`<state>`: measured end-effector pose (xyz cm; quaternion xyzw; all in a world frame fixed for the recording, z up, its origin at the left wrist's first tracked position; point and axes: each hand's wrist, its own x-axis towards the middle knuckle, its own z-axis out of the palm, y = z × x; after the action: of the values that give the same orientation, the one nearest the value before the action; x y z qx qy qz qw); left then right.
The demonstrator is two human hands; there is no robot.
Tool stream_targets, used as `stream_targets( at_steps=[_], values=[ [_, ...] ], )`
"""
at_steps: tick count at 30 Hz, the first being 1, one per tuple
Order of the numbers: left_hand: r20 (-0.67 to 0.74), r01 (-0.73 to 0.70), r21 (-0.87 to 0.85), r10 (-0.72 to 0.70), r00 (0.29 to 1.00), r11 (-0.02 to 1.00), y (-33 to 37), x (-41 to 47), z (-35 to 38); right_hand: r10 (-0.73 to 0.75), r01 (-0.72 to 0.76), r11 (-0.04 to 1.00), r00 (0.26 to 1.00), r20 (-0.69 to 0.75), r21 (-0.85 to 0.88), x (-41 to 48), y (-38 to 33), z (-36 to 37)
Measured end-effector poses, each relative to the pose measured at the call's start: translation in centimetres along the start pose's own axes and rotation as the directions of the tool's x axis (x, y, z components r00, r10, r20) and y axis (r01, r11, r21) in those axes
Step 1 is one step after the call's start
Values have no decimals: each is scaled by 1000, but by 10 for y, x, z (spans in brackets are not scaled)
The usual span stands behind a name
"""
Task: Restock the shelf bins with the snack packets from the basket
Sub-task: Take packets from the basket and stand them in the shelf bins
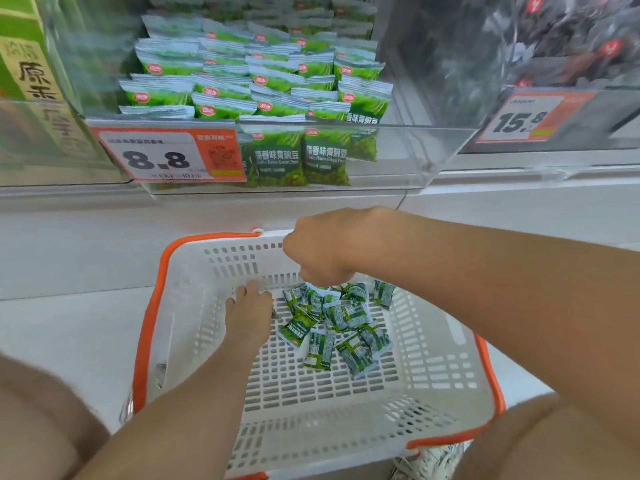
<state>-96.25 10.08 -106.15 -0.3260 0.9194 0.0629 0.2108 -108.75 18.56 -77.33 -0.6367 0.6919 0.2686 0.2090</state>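
Note:
A white basket with an orange rim [180, 306] sits on the floor below me. Several small green snack packets [341, 320] lie in a loose pile on its perforated bottom. My left hand [247, 311] reaches into the basket just left of the pile, fingers pointing away and partly spread, palm down. My right hand [323, 252] hovers over the far end of the pile with its fingers curled down onto the packets; the fingertips are hidden. Above, a clear shelf bin [398, 157] holds stacked rows of the same green packets [256, 91].
An orange price tag reading 8.8 [166, 155] hangs on the bin's front. A neighbouring bin with dark red packets [571, 39] and a 15.8 tag [526, 117] stands to the right. A green box [24, 64] stands at the left. My knees frame the basket.

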Motion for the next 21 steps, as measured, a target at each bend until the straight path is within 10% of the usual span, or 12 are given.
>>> stream_targets(
  at_steps=[7, 12, 21],
  values=[
    [-63, -4, -383, -22, 998, 924, 6, -2, -28, 31, -31, 999, 999, 17, 13, -5, 2, -9],
    [-65, -136, -789, 139, 988, 599, 31, -26, -89, 90, -88, 994, 996, -19, 57, -24, 13, -20],
    [-249, -322, -922, 306, 919, 215, 57, -109, -203, 264, -240, 957, 953, -149, 162, -91, 25, -29]
  ],
)
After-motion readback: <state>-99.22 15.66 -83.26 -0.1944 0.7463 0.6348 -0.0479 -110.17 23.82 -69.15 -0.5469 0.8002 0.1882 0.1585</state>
